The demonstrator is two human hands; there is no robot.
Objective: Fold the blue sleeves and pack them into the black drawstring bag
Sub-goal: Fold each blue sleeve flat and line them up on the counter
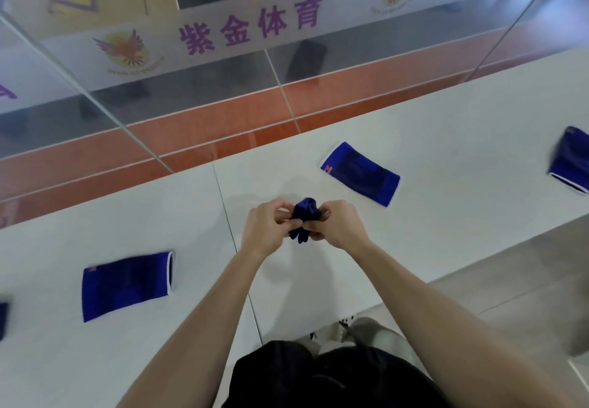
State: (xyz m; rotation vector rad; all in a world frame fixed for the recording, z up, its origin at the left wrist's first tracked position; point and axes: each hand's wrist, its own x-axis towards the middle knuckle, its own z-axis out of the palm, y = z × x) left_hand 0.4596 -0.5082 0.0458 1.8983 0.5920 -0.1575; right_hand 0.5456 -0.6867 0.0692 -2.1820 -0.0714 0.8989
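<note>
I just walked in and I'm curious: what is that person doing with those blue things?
A person grips a bunched blue sleeve with the left hand and right hand over the white table. Three others lie flat on it: a left sleeve, a middle sleeve and a far-right sleeve. No bag clearly shows.

White flat desk point(446, 140): smooth, hard, faint sheen. Blue rectangular cloth sleeve point(126, 285): matt, soft, white-trimmed edge. Bunched dark-blue cloth sleeve point(304, 216): same matt fabric, creased. Clear glass partition point(223, 95): glossy, reflective. Orange floor point(223, 133): glossy.
</note>
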